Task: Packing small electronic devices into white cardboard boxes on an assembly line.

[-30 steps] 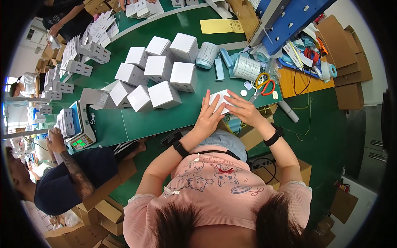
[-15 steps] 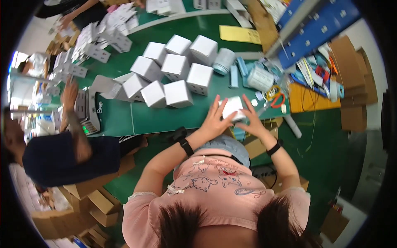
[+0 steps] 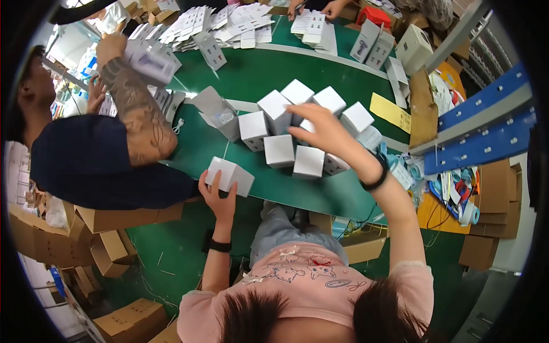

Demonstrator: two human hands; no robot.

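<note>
My left hand (image 3: 218,200) grips a white carton (image 3: 230,176) at the green table's near edge, fingers on its side and top. Over the cluster of white boxes my right hand (image 3: 325,130) reaches in with thumb and fingers apart. Its fingertips are by a tall white box (image 3: 274,108), and I cannot tell whether they touch. The hand partly covers a box (image 3: 307,127) under it. Several more closed boxes, such as the white box (image 3: 309,162) at the front, stand close together. Left of them is a carton with its flap raised (image 3: 220,117).
A co-worker's tattooed arm (image 3: 140,108) extends over the table at left, near a white carton (image 3: 150,62). Flattened cartons (image 3: 243,23) pile up at the back, where another person's hands (image 3: 333,8) show. A yellow sheet (image 3: 391,113) and blue rack (image 3: 480,128) are at right.
The view has swung left. Both hands have left the small white box at right; my left hand now holds a carton further left, and my right hand has moved over the cluster.
</note>
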